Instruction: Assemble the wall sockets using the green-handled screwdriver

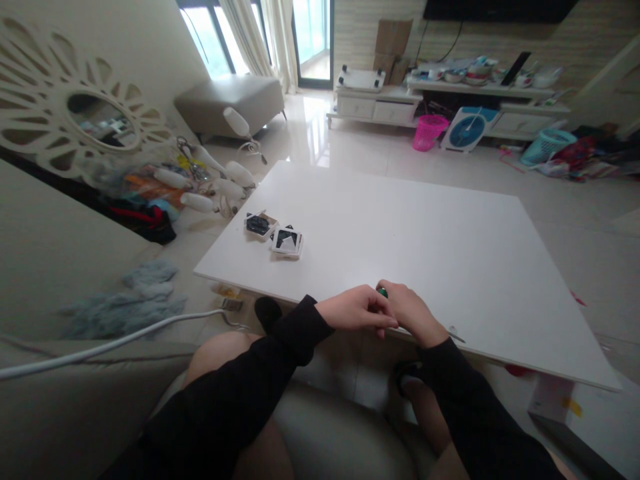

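Both my hands rest together on the near edge of a white table (450,247). My right hand (413,313) is closed around a slim tool. Its green end (383,292) pokes out by the fingers, and a thin metal shaft (456,335) sticks out to the right along the table edge. My left hand (356,309) is curled with its fingertips against the right hand and the tool. Both arms wear black sleeves. Two small open boxes (259,225) (287,241) with dark contents lie on the table's left part, well away from my hands.
I sit on a grey sofa with a white cable (100,347) across it. On the floor at left lie white lamp parts (220,183), clothes and a grey rag (135,293). Farther back stand a TV cabinet (380,107), a pink basket (429,131) and a fan (467,130).
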Tool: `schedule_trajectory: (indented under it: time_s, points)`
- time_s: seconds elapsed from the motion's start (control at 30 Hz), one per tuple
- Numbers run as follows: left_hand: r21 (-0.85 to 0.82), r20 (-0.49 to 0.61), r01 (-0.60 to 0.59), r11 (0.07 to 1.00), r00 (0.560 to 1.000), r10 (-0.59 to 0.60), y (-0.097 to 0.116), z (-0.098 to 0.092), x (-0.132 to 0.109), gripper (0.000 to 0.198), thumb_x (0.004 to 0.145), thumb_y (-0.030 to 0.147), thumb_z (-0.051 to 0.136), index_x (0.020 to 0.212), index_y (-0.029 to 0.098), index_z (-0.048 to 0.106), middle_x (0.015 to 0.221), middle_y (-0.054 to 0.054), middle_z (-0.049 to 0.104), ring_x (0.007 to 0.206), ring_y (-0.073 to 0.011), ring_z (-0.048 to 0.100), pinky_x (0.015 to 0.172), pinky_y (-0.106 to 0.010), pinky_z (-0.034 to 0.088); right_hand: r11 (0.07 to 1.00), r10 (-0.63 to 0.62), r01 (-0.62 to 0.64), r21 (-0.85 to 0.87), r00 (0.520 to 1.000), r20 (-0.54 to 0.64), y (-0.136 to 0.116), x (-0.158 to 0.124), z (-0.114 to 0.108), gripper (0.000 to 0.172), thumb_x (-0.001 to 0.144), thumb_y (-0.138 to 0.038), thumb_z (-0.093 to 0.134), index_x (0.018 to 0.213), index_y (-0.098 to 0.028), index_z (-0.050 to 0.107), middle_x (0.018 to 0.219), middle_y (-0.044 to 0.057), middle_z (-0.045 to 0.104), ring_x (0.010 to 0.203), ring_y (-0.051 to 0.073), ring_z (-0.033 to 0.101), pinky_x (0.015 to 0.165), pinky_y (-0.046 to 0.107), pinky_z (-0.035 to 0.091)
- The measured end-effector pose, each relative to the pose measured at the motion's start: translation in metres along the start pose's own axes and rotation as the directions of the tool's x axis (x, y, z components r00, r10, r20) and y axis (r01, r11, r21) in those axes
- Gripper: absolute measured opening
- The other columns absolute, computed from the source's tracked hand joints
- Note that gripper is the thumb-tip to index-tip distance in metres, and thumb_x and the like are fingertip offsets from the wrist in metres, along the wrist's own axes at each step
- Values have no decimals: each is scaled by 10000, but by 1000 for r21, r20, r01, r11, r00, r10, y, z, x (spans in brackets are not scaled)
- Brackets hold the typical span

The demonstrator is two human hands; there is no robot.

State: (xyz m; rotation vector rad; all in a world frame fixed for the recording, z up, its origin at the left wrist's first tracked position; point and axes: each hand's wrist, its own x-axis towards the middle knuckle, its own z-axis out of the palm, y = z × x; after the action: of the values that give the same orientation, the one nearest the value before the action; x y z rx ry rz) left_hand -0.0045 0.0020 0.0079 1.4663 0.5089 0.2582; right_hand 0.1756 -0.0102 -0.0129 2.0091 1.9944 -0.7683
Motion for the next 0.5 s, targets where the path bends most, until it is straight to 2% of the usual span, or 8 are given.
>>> schedule_trajectory:
  time_s: [0.07,0.13,0.23,0.3,0.4,0.5]
  points:
    - [34,-54,-7,999,999,9,-1,0,-1,406,749,483,917,719,131,716,629,1,662,647,-124,568,677,-258,423,1000,7,-7,-13,1000,-15,1,1,3,236,922,-349,556,1100,-244,671,1099,122,785,937,258,722,664,297,362]
    - [47,-91,-12,999,996,16,-2,0,-1,453,666,493,964,664,133,688,606,13,635,629,-118,537,647,-256,400,1000,8,-8,-18,1000,-24,1,1,4,231,926,-339,545,1096,-247,670,1108,120,785,941,258,723,665,299,362]
    - [-14,-50,-4,1000,999,4,-3,0,0,296,805,383,874,733,129,740,672,-25,705,683,-149,634,723,-277,485,1000,4,-4,-5,1000,-13,-1,-1,1,259,943,-407,549,1095,-241,676,1095,130,783,939,271,725,665,303,366]
    - [-53,3,-32,998,999,33,-1,0,1,162,889,223,754,751,137,760,777,-58,765,802,-174,713,843,-302,536,1000,2,-2,-1,1000,1,-3,-3,-1,267,954,-406,551,1111,-234,680,1090,138,783,945,275,726,671,302,369]
    - [-20,12,-108,994,994,108,3,1,0,184,843,27,662,781,155,780,961,-75,811,995,-186,739,943,-295,537,1000,-11,11,0,1000,3,-4,-6,-5,248,979,-301,508,1139,-219,679,1098,142,783,954,257,725,692,295,372]
    - [-15,-5,-68,998,998,68,6,3,0,153,881,75,684,951,148,797,941,-71,816,956,-179,742,909,-289,542,1000,-23,23,9,1000,4,-3,-6,-5,241,981,-278,503,1131,-216,681,1090,133,781,936,233,718,704,287,376]
